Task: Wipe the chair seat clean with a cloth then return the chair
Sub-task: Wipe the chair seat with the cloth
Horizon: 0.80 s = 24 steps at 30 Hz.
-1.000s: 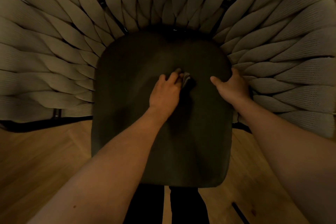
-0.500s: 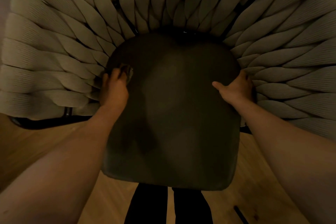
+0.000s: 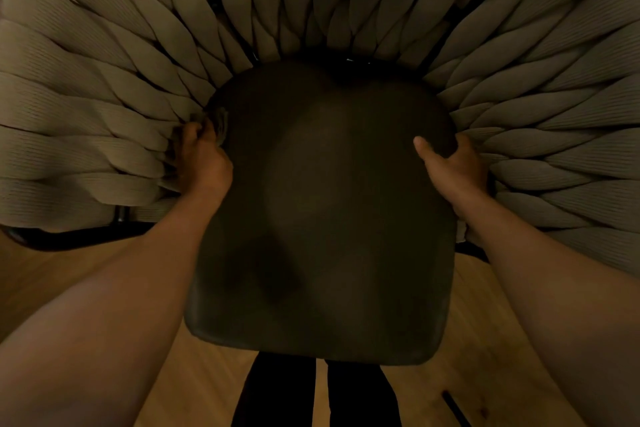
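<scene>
The dark, flat chair seat [image 3: 346,211] with rounded corners fills the middle of the view. It sits inside a big curved chair back made of thick, puffy grey-brown woven straps [image 3: 104,107] that fan out all around it, on the left, the far side and the right.

At the seat's far left corner there is a small dark cloth [image 3: 220,123]. It is bunched up and pressed right where the seat meets the straps. Only a bit of it shows, so its full shape is hard to tell.

The left hand [image 3: 202,159] is on that left edge of the seat. Its fingers are curled tight and they grip the cloth, with the knuckles against the straps.

The right hand [image 3: 450,163] is on the right edge of the seat. Its thumb lies on top of the seat and its fingers go down over the side, between the seat and the straps, so it holds the edge.

Both bare arms reach in from the near side, one on each side of the seat.

Under the chair is a light brown wooden floor [image 3: 69,274]. The person's dark trouser legs [image 3: 277,392] stand just below the near edge of the seat.
</scene>
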Motion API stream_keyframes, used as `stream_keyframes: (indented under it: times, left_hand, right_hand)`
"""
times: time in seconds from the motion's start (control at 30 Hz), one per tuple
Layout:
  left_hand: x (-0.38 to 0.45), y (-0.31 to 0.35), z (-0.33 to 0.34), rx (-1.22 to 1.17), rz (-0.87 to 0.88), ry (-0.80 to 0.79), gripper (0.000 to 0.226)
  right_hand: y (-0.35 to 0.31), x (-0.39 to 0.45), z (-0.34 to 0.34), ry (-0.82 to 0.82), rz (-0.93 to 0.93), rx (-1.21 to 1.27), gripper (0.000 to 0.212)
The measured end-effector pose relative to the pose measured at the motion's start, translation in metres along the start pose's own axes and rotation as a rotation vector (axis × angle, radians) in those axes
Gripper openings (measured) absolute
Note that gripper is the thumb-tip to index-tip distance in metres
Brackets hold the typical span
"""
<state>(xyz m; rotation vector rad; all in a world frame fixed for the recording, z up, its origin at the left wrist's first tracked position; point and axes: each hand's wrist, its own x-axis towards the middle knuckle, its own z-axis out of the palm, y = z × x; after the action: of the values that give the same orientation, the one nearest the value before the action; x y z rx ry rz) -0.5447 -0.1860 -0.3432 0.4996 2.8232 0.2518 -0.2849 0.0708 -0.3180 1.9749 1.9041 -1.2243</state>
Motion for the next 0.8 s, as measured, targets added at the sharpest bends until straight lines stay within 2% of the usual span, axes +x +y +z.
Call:
stream_keyframes:
  times: [0.17, 0.27, 0.53, 0.8]
  left_hand:
    - [-0.007, 0.015, 0.006, -0.074, 0.078, 0.004, 0.039]
    - [-0.02, 0.039, 0.014, -0.055, 0.187, -0.035, 0.046]
    - [-0.075, 0.15, 0.035, -0.118, 0.319, -0.143, 0.053]
    - [-0.123, 0.244, 0.064, -0.049, 0.62, -0.304, 0.06]
  right_hand:
    - [-0.008, -0.007, -0.013, -0.011, 0.03, 0.017, 0.076]
    - [-0.013, -0.011, -0.023, -0.015, 0.036, 0.002, 0.072]
    - [-0.015, -0.012, -0.032, -0.029, 0.076, -0.018, 0.078]
    - [-0.013, -0.005, -0.033, -0.088, 0.08, -0.033, 0.078]
